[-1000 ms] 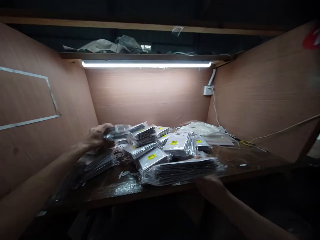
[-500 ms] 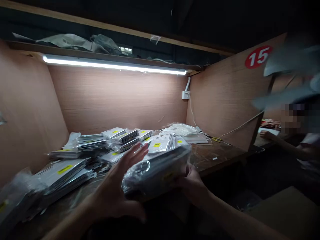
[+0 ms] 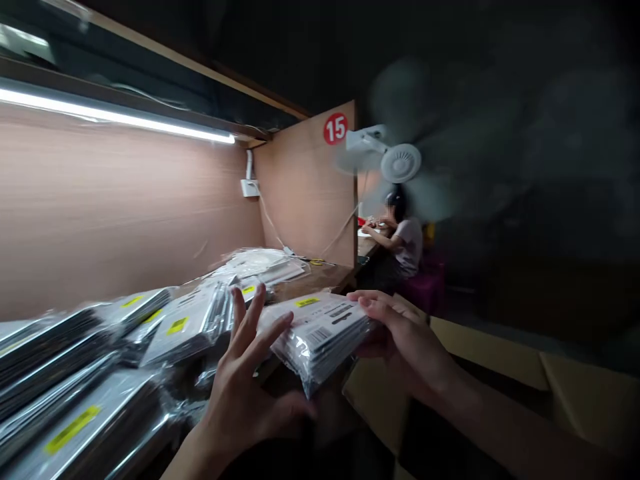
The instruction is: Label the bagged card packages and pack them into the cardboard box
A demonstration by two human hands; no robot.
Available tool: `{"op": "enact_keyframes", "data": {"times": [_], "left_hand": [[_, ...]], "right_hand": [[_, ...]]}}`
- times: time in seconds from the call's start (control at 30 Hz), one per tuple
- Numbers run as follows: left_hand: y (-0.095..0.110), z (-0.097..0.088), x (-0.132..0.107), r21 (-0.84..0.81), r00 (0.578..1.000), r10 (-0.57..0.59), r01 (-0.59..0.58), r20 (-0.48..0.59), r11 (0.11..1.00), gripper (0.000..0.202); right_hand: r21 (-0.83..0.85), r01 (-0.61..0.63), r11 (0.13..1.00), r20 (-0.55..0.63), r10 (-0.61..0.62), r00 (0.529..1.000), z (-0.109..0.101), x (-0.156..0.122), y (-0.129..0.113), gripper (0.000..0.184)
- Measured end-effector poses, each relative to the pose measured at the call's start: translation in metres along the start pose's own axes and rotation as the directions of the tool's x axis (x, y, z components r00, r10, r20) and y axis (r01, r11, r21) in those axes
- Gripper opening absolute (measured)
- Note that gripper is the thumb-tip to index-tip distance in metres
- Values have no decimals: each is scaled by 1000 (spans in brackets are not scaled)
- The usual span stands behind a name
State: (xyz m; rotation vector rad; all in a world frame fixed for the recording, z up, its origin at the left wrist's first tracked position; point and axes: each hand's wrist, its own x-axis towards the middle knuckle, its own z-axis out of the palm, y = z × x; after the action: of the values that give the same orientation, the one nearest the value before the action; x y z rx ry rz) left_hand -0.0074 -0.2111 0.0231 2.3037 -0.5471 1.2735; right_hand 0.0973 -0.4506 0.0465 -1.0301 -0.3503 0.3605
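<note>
I hold a plastic-wrapped bundle of flat packets (image 3: 320, 333), with a yellow label and a barcode on top, between both hands above the desk's front edge. My left hand (image 3: 250, 387) presses its left end, fingers stretched and spread, thumb under it. My right hand (image 3: 400, 340) grips its right end, fingers curled over the top. More wrapped bundles with yellow labels (image 3: 185, 323) lie piled on the wooden desk (image 3: 310, 277) to the left.
A lit strip light (image 3: 115, 117) runs under a shelf. A side partition bears a red disc marked 15 (image 3: 335, 129). A spinning fan (image 3: 400, 163) hangs beyond it, and another person (image 3: 403, 243) sits at the neighbouring desk. Cardboard boxes (image 3: 500, 360) stand at lower right.
The view has swung right. My two hands have lifted the bundle off the pile and carried it right, turned so that its labelled face is up.
</note>
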Motion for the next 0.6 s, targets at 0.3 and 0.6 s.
{"op": "enact_keyframes", "data": {"times": [0.3,0.6], "left_hand": [[-9,60,-1,-227,992,-102,116,73,967,44],[36,65,31,274,947,309,-323,94,906,40]], "right_hand": [[-194,70,978,87,-54,995,-33,-33,-11,63],[-721,661,-207,639,-569,518,-82,-32,-17,66]]}}
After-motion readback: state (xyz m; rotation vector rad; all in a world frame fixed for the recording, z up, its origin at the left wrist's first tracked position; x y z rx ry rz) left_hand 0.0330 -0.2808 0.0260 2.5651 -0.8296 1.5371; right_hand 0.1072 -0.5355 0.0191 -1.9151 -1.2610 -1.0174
